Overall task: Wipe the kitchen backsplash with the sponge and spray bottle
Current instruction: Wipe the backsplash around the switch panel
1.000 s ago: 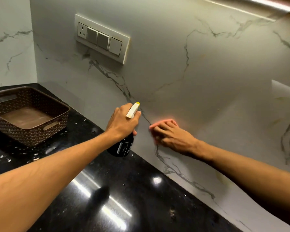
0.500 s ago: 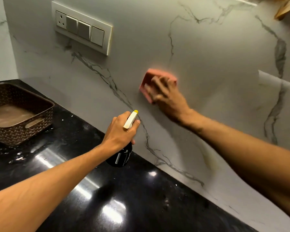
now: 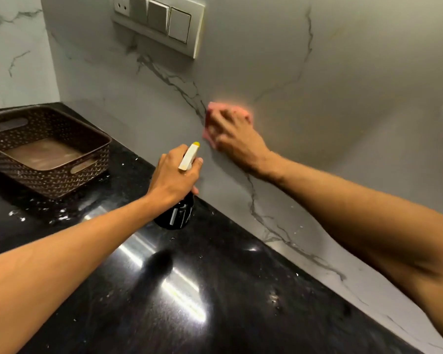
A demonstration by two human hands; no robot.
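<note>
A pink sponge is pressed flat against the white marble backsplash, blurred by motion. My right hand covers most of it, fingers spread over its back. My left hand grips the neck of a black spray bottle with a white and yellow nozzle. The bottle hangs just above the black countertop, close to the wall and below left of the sponge.
A brown woven basket sits on the counter at the left. A white switch and socket panel is mounted on the backsplash above the sponge. The side wall meets the backsplash in the left corner.
My right hand swept the sponge up the wall, then back down and left toward the bottle. My left hand has kept hold of the spray bottle in about the same place.
</note>
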